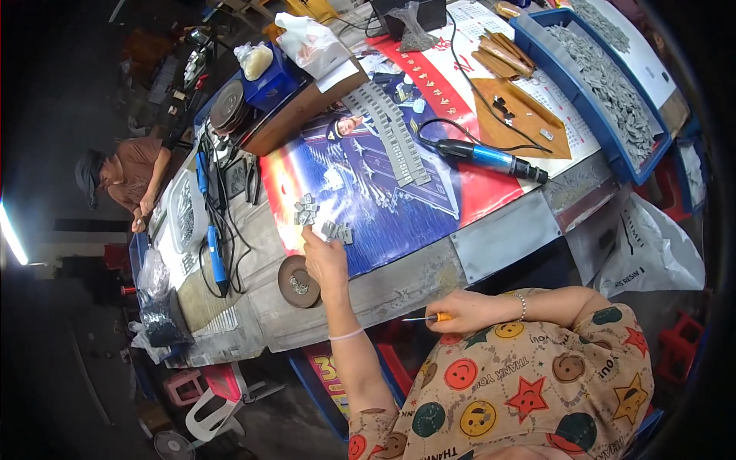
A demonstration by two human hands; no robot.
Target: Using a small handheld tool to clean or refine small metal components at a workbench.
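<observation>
My left hand (pixel 326 259) reaches over the poster-covered bench, its index finger stretched out against a loose cluster of small grey metal pieces (pixel 307 208). The thumb stands apart from that finger, and I see nothing held between them. Just right of it lies a short row of similar grey pieces (pixel 337 231). Beside my left wrist sits a round brown dish (pixel 290 296) with small metal bits in it. My right hand (pixel 460 310) is near my body at the bench's front edge, closed around a screwdriver (pixel 441 317) with an orange handle and a thin shaft pointing left.
Long rows of grey pieces (pixel 389 138) lie mid-bench, beside a blue and black corded power tool (pixel 491 159). A blue tray (pixel 644 170) full of grey pieces stands at right. Another corded blue tool (pixel 218 257) lies at left. A co-worker (pixel 130 172) sits at far left.
</observation>
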